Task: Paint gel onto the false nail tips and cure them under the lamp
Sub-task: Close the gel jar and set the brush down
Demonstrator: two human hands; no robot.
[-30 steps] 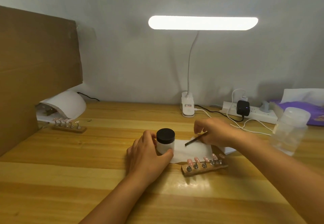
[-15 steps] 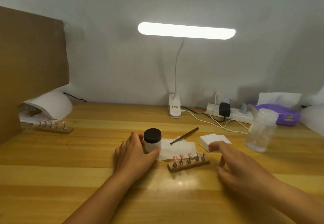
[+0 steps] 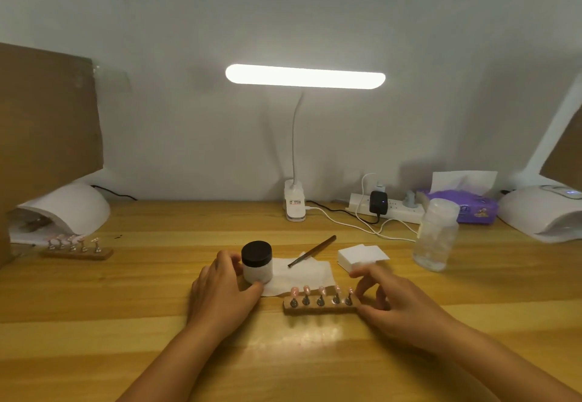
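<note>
Wooden holder (image 3: 319, 308), right edge in right hand (image 3: 403, 310) pinch; left hand (image 3: 220, 294) around jar (image 3: 258, 271).

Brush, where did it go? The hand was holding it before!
The right hand laid the brush down with its tip on the paper, then moved to the right end of the nail stand. The left hand still holds the jar.

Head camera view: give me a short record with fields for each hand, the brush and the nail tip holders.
Left hand: grips the white jar with black lid
Right hand: curled at right end of wooden holder of pink nail tips; grip unclear
Brown-handled brush: lying unheld, tip on white paper sheet
Second wooden holder: far left, before white domed curing lamp
</note>
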